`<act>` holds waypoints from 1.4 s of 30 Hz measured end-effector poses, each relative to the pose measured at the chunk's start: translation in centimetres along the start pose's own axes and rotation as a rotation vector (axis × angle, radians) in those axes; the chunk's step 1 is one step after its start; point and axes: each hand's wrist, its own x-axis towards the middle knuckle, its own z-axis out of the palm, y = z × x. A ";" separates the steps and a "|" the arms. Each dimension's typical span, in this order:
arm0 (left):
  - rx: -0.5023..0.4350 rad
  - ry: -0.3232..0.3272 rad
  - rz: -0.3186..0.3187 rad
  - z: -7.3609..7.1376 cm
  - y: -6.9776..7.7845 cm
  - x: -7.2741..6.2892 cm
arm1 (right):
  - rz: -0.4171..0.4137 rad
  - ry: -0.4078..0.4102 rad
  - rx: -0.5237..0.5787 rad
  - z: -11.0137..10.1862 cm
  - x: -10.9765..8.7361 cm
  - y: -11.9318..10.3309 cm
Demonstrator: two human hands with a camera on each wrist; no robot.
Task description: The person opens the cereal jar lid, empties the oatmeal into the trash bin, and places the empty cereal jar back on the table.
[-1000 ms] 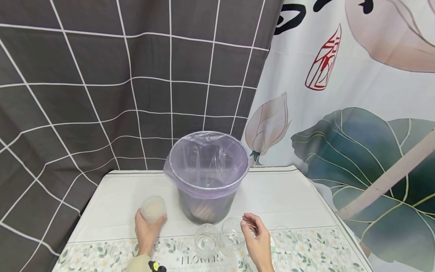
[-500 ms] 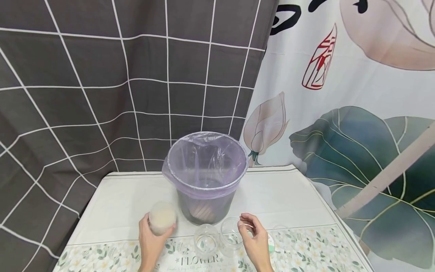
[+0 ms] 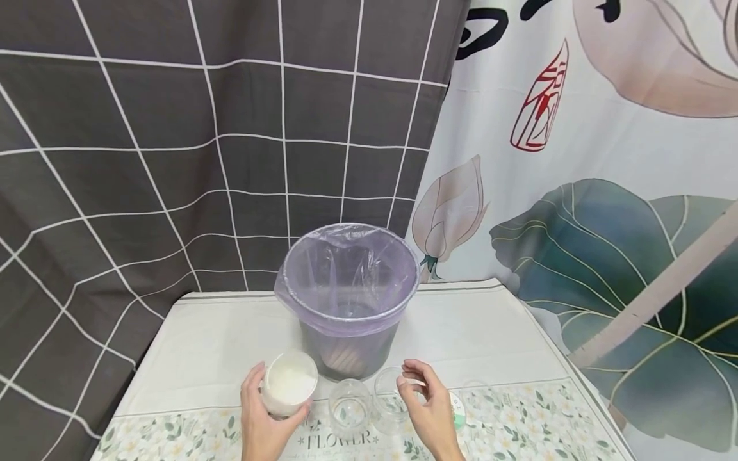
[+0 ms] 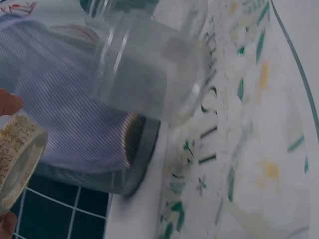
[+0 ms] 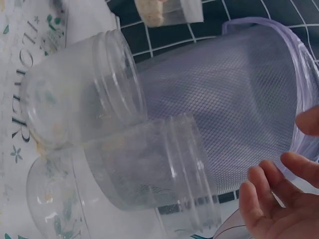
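My left hand (image 3: pixel 265 419) grips a clear plastic jar (image 3: pixel 278 404) left of the bin. Pale flaky bits that look like oats (image 4: pixel 15 144) fill it, and its open mouth tips up toward the head camera. Two clear plastic jars with nothing in them, one on the left (image 3: pixel 350 406) and one on the right (image 3: pixel 391 400), stand upright in front of the bin. Beside the right one hovers my right hand (image 3: pixel 429 410), fingers loosely bent. Nothing is between those fingers (image 5: pixel 256 191) in the right wrist view.
A mesh bin (image 3: pixel 357 349) lined with a purple bag (image 3: pixel 369 326) stands behind the jars. To the right of my right hand lies a round white and green item (image 3: pixel 457 410), with a faint clear round outline beyond it. A dark grid curtain (image 3: pixel 173 160) hangs behind the table (image 3: pixel 213 320).
The left hand has brought the jar of flakes rightward and nearer the body, tipping its mouth toward the camera. The right hand has shifted slightly left.
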 end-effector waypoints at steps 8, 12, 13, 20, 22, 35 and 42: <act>-0.016 -0.043 -0.019 0.4 3.6 -1.1 | -0.099 -0.108 0.007 0.5 0.1 1.7; -0.028 -0.079 0.032 0.9 4.8 -1.6 | -0.160 -0.158 -0.009 0.8 -0.2 1.5; -0.038 -0.083 0.053 1.1 5.1 -1.7 | -0.168 -0.170 -0.016 0.9 -0.2 1.4; -0.081 -0.085 0.295 2.6 6.1 -2.5 | -0.296 -0.255 -0.067 1.6 -0.7 0.8; -0.085 -0.064 0.376 3.1 6.3 -2.5 | -0.312 -0.267 -0.090 1.8 -0.9 0.5; -0.151 0.040 0.667 5.8 7.3 -2.1 | -0.279 -0.245 -0.184 2.7 -1.2 -1.3; -0.132 0.096 0.746 6.4 7.7 -2.2 | -0.336 -0.157 -0.239 3.4 -1.2 -1.8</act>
